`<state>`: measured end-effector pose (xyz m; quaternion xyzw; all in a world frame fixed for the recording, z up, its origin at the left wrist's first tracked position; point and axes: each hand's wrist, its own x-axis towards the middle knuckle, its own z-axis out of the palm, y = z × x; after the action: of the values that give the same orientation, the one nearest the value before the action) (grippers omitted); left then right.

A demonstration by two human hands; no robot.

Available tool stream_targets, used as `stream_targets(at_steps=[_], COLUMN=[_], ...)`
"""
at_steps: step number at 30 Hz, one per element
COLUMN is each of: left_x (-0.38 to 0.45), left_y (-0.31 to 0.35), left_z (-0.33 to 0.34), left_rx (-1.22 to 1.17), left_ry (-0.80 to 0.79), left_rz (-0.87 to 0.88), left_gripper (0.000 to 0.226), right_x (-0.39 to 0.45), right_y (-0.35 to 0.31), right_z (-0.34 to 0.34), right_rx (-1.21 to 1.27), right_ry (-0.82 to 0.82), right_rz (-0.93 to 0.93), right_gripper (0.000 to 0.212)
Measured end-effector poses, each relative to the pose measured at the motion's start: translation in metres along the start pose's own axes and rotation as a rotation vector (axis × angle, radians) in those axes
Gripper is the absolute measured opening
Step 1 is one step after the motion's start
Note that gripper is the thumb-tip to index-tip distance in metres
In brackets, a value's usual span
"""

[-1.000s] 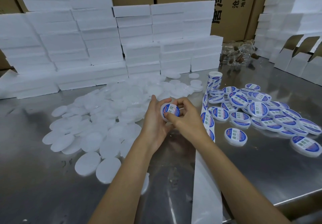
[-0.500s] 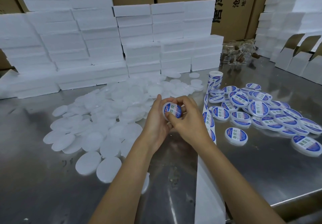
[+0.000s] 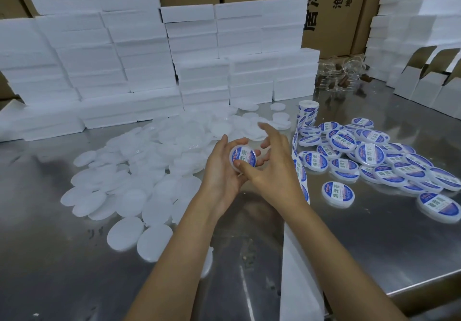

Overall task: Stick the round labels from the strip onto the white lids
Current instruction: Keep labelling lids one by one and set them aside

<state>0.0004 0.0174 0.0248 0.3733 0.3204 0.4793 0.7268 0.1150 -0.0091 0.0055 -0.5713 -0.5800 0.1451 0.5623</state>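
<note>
Left hand [image 3: 222,171] – we hold the lid [image 3: 243,159], sticker on, up over the table [image 3: 374,245] | right hand [image 3: 272,168] – fingers spread, thumb presses the sticker | risk: a hard push could slide it crooked, we think

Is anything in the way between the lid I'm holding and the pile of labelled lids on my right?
Only the label strip and your own right hand. The lid sits in your left hand; the strip runs down the table between it and the labelled pile.
</note>
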Motion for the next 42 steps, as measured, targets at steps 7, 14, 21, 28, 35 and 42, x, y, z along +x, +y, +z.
stream_targets(at_steps=[7,14,21,28,35,42], left_x=[-0.002,-0.003,-0.001,-0.003,-0.005,-0.005], left_y=[0.003,0.003,-0.001,0.004,0.006,0.004], left_z=[0.003,0.005,0.004,-0.007,-0.005,-0.003], left_rx=[-0.012,-0.071,0.08,0.455,0.357,0.332], left_ry=[0.007,-0.095,-0.156,-0.094,0.099,0.17], left_rz=[0.004,-0.015,0.03,0.216,0.303,0.27], left_gripper=[0.049,0.046,0.026,0.047,0.025,0.027], right_x=[-0.001,-0.002,0.0,0.003,0.0,0.0], right_y=[0.005,0.002,0.003,0.006,0.005,0.007], right_z=[-0.001,-0.003,-0.006,-0.011,-0.01,-0.011], right_rx=[-0.187,-0.289,-0.299,-0.106,0.014,-0.096], right_ry=[0.053,0.061,0.077,0.132,0.05,0.032], right_rz=[0.05,0.035,0.02,0.062,0.035,-0.023], right_gripper=[0.058,0.044,0.043,0.047,0.043,0.049])
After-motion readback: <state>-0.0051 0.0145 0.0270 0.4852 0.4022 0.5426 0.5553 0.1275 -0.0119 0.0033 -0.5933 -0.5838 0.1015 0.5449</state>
